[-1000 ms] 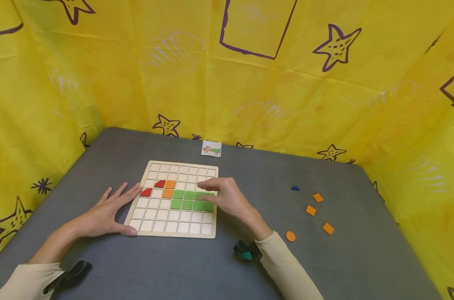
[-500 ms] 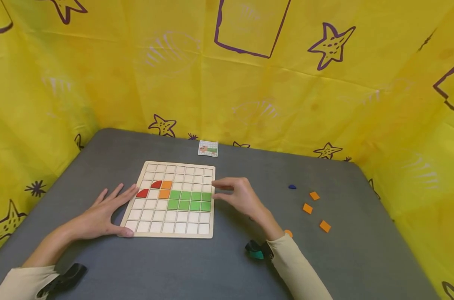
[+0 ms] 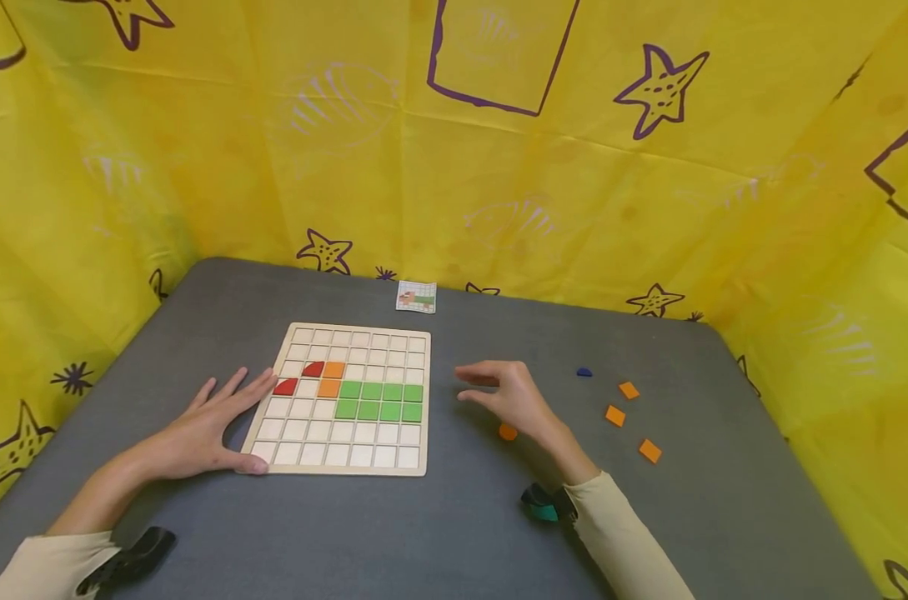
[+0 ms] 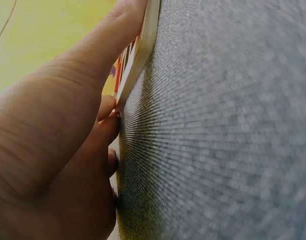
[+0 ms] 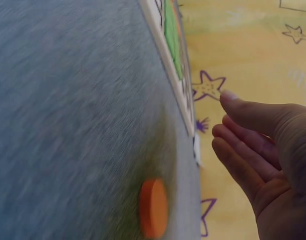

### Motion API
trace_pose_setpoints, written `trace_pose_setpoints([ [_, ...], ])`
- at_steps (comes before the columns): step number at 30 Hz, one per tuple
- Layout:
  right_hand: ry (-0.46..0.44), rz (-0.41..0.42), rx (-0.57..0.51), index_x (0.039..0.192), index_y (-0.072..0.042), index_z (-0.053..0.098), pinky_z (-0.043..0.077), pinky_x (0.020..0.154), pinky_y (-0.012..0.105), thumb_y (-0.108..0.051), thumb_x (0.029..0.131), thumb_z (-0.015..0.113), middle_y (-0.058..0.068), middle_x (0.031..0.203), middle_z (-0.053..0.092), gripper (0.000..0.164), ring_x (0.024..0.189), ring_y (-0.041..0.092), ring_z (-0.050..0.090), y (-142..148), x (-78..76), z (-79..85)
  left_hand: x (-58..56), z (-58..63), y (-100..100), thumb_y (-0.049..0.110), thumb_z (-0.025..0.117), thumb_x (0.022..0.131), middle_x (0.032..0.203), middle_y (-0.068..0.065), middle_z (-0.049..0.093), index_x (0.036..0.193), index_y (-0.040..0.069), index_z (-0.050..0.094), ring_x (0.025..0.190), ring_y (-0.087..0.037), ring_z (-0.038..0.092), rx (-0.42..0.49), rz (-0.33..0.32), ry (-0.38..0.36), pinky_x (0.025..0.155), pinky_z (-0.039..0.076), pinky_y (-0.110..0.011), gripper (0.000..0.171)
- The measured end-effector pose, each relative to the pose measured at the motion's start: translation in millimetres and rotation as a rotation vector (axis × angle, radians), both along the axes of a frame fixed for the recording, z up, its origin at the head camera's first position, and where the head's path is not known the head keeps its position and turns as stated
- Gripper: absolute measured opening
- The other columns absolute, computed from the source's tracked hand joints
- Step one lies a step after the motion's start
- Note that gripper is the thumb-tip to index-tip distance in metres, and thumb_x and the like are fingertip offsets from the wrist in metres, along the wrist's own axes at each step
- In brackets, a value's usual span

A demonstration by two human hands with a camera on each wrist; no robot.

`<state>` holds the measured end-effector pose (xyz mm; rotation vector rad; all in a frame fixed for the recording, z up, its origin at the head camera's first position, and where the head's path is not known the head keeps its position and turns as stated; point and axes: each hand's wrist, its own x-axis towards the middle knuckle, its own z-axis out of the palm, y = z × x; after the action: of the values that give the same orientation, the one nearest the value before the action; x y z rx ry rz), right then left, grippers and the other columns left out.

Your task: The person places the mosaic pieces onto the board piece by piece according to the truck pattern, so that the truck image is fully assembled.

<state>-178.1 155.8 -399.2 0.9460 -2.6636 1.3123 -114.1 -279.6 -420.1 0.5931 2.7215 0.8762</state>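
Observation:
A pale wooden grid board (image 3: 359, 457) lies on the grey table. Set in its cells are several green squares (image 3: 379, 401), two orange squares (image 3: 329, 388) and two red quarter-round pieces (image 3: 284, 387). My left hand (image 3: 198, 433) rests at the board's left side, fingers spread, thumb on the near left corner; the left wrist view shows the thumb (image 4: 113, 30) against the edge. To the right of the board hovers my right hand (image 3: 521, 400), fingers loosely bent, thumb apart, nothing between them. An orange round piece (image 5: 153, 208) lies on the table below it.
Several orange squares (image 3: 614, 416) and a blue half-round piece (image 3: 584, 372) lie loose on the right. A teal piece (image 3: 545, 512) shows near the right wrist strap. Behind the board is a small pattern card (image 3: 416, 297). Yellow cloth (image 3: 454, 167) hangs round the table.
My right hand has drawn away from over the green squares, moving right off the board. The left hand keeps its place on the board, and the pieces in the grid look the same.

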Motion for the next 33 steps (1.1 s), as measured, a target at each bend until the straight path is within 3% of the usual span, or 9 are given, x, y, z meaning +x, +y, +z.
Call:
trace_pose_setpoints([
  [8,-0.020,-0.055,0.004,0.111,-0.001,0.074,0.055,0.082,0.025,-0.005,0.079,0.080,0.009,0.108,0.073,0.033,0.099,0.021,0.071,18,2.3,-5.7,-0.2,-0.2,-1,0.054,0.082,0.069,0.160,-0.021,0.017,0.158,0.013,0.016,0.146,-0.047,-0.001,0.007,0.003,0.004,0.112,-0.017,-0.058,0.118],
  [33,0.003,-0.126,0.034,0.111,0.000,0.073,0.057,0.080,0.033,-0.005,0.078,0.080,0.010,0.106,0.074,0.034,0.096,0.024,0.071,81,13.5,-11.5,0.5,2.2,0,0.054,0.082,0.070,0.161,-0.018,0.017,0.158,0.012,0.017,0.146,-0.048,0.001,0.007,-0.012,0.015,0.112,-0.015,-0.059,0.116],
])
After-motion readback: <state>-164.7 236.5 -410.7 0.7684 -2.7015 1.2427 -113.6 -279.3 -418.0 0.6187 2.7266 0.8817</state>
